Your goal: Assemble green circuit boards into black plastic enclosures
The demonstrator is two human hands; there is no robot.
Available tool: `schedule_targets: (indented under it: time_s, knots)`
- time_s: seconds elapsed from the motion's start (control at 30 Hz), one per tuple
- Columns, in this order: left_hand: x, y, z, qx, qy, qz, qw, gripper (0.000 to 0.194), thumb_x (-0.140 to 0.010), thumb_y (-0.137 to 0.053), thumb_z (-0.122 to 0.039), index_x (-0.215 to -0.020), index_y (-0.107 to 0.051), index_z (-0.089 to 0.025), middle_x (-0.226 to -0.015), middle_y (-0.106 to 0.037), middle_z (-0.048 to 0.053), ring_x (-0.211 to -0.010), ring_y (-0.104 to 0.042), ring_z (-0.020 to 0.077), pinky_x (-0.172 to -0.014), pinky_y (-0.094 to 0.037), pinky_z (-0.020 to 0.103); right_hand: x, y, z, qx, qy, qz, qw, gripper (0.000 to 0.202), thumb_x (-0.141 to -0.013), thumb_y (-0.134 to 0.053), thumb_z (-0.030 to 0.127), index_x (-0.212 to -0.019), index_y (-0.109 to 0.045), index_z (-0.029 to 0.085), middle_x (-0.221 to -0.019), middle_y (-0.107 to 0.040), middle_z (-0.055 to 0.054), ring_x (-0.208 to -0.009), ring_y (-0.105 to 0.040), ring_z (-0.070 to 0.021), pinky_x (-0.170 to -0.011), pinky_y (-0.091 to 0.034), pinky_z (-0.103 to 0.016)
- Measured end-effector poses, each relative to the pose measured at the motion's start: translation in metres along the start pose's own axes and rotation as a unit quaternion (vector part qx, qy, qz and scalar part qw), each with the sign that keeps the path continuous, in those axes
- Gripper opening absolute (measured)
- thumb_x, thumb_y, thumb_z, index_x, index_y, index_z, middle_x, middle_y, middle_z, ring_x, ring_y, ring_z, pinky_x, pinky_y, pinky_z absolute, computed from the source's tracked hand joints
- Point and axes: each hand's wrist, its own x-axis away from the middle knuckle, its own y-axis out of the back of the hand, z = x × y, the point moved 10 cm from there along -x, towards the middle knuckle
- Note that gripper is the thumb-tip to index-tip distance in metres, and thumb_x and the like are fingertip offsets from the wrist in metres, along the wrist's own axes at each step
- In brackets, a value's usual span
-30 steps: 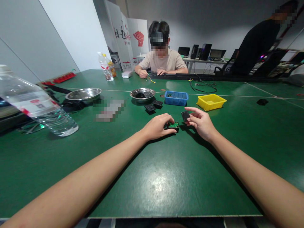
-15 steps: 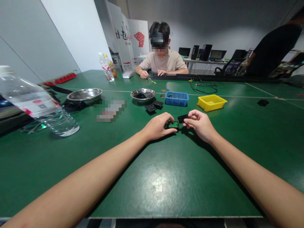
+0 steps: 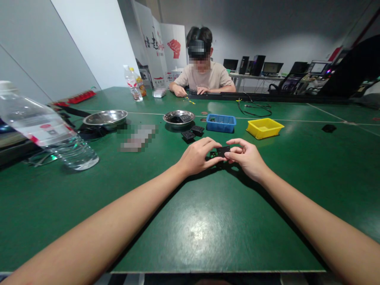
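Observation:
Near the middle of the green table, my left hand grips a small black case with a green circuit board showing inside. From the right, my right hand pinches a flat black cover between thumb and fingers. The cover overlaps the right part of the open case and hides some of the board. Just beyond my left hand lie two black cases, close together. Behind them stands a steel bowl holding more black parts.
A blue divided tray and a yellow tray stand beyond my hands. At left are a large water bottle and a steel plate. A person sits across the green table; cables lie nearby.
My right hand has moved left, bringing the black cover over part of the case in my left hand. The dark-clothed person at the far right has shifted.

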Motion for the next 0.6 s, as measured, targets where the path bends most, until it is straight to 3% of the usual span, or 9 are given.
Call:
schedule_targets:
  time_s: [0.23,0.43,0.6]
  knots:
    - [0.001,0.000,0.004,-0.013,-0.004,-0.001,1.000,0.028,-0.095,-0.058,-0.038,-0.109,-0.062,-0.015,-0.098,-0.068,0.010,-0.087,-0.065,0.0194,-0.080,-0.054,0.032,-0.003,0.000,0.007,0.080,0.047,0.038,0.995,0.049,-0.066,-0.081,0.032,-0.109,-0.064,0.017,-0.068,-0.066,0.003,-0.059,-0.058,-0.0122,-0.056,-0.046,-0.025]
    - [0.000,0.000,0.005,-0.012,-0.006,0.008,1.000,0.025,-0.095,-0.058,-0.036,-0.106,-0.063,-0.014,-0.096,-0.068,0.009,-0.085,-0.064,0.0182,-0.077,-0.053,0.030,-0.003,0.004,0.016,0.225,0.105,0.051,0.967,0.042,-0.071,-0.077,0.034,-0.110,-0.069,0.017,-0.077,-0.069,-0.001,-0.064,-0.059,-0.0138,-0.061,-0.048,-0.027]
    - [0.000,-0.003,0.007,-0.006,-0.003,0.016,1.000,0.024,-0.094,-0.059,-0.035,-0.107,-0.063,-0.015,-0.097,-0.068,0.009,-0.088,-0.065,0.0188,-0.078,-0.053,0.030,0.000,0.002,0.021,0.265,0.127,0.052,0.954,0.042,-0.073,-0.076,0.038,-0.110,-0.070,0.018,-0.079,-0.070,-0.002,-0.066,-0.060,-0.0153,-0.062,-0.048,-0.029]
